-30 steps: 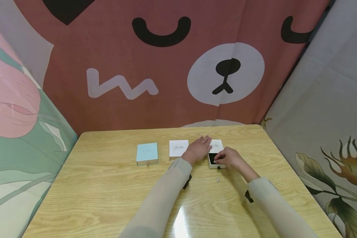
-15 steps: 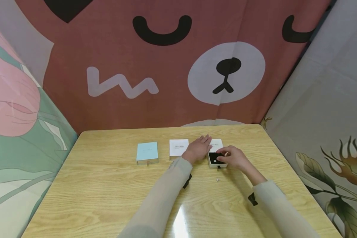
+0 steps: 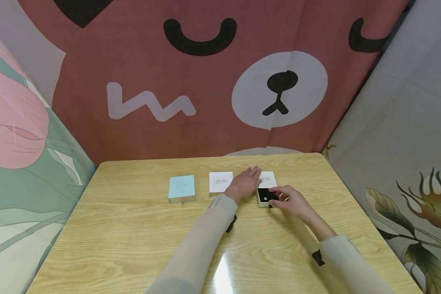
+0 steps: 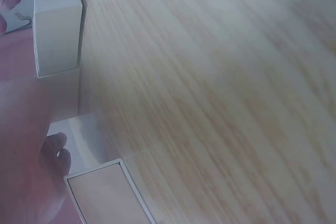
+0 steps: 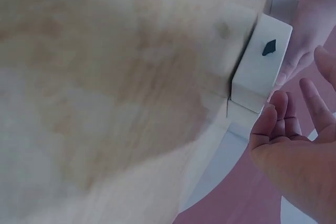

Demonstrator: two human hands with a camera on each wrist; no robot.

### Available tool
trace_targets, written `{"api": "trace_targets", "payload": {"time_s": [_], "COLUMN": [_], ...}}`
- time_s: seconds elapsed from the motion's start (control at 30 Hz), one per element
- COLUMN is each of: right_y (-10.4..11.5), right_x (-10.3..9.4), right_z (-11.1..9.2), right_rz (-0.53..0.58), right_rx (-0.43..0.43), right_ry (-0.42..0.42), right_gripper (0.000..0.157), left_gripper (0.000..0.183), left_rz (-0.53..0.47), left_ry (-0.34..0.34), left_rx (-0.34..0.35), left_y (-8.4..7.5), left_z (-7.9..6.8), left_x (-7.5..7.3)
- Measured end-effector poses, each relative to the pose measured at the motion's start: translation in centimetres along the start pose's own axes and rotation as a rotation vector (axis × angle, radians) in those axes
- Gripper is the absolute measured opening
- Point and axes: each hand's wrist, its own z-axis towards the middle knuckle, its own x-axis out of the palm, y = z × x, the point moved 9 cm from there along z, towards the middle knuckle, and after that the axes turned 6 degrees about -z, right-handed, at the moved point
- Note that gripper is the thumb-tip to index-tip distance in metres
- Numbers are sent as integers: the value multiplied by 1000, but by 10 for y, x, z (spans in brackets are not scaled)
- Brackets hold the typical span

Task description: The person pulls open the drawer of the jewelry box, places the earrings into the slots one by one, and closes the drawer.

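Observation:
A white jewelry box (image 3: 267,176) at the right has its drawer (image 3: 261,203) slid out toward the person, showing a black lining. One small shiny stud, like an earring (image 3: 265,198), sits on that lining. My left hand (image 3: 243,183) rests with extended fingers along the left side of the box's sleeve. At the drawer's right edge hovers my right hand (image 3: 292,201), thumb and fingers apart with nothing between them. In the right wrist view the drawer front carries a black pull tab (image 5: 269,47). A second tiny shiny piece (image 3: 269,222) lies on the table in front of the drawer.
Left of my left hand stands another white box (image 3: 221,182), partly covered by the wrist. Further left is a light blue box (image 3: 181,187) with a small tab. All stand on a wooden table (image 3: 132,228), with a printed curtain (image 3: 150,139) behind its far edge.
My right hand has let go of the small stud in the drawer and drawn back to the right, its fingers spreading. The left hand has stayed on the box.

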Motion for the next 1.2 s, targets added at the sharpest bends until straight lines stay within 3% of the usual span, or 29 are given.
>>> {"api": "trace_targets", "payload": {"time_s": [0.23, 1.0, 1.2], "right_y": [-5, 2, 1], "right_x": [5, 15, 22], "right_z": [-14, -34, -37], "right_rz": [25, 20, 23], "right_rx": [7, -130, -133], "right_ry": [18, 52, 108], "right_gripper": [42, 39, 41], "left_gripper": [57, 57, 57], "left_rz": [-10, -14, -11], "left_ry": [2, 11, 15], "left_rx": [-4, -11, 3], "left_y": [-1, -1, -2], "left_z": [-2, -4, -3], "left_x": [-2, -3, -2]}}
